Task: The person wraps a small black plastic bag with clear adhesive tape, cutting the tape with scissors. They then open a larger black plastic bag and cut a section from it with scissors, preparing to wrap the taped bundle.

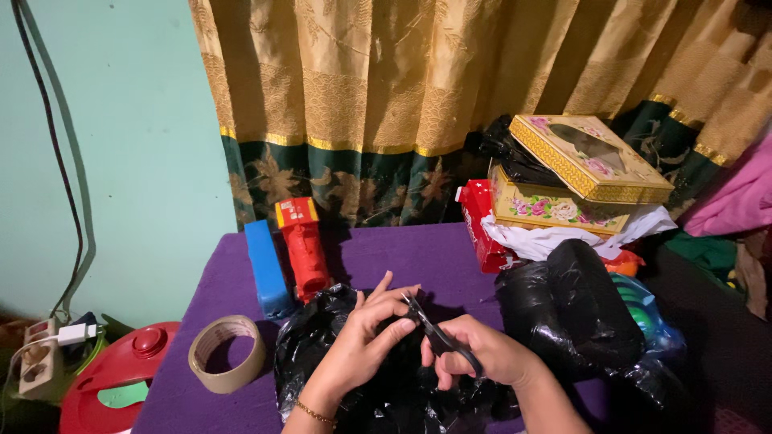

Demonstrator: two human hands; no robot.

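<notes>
1. Black bag (338, 354) lies crumpled on the purple table (434, 249), thin, soft, probably slippery; best pinched at an edge.
2. Left hand (362, 341) fingers pinch the plastic.
3. Right hand (482, 354) fingers grip scissors (434, 333).

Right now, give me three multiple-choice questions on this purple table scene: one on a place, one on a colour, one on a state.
1. Where does the tape roll lie?
A. on the floral boxes
B. on the purple table, left of the black plastic bag
C. on the red lid

2. What colour is the block beside the red box?
A. blue
B. yellow
C. white

3. How are the scissors held?
A. lying loose on the table
B. in the left hand alone
C. in the right hand, tips by the left hand

Answers: 1 B, the roll rests flat on the cloth near the bag; 2 A, it stands blue against the red box; 3 C, right fingers grip the handles.
</notes>
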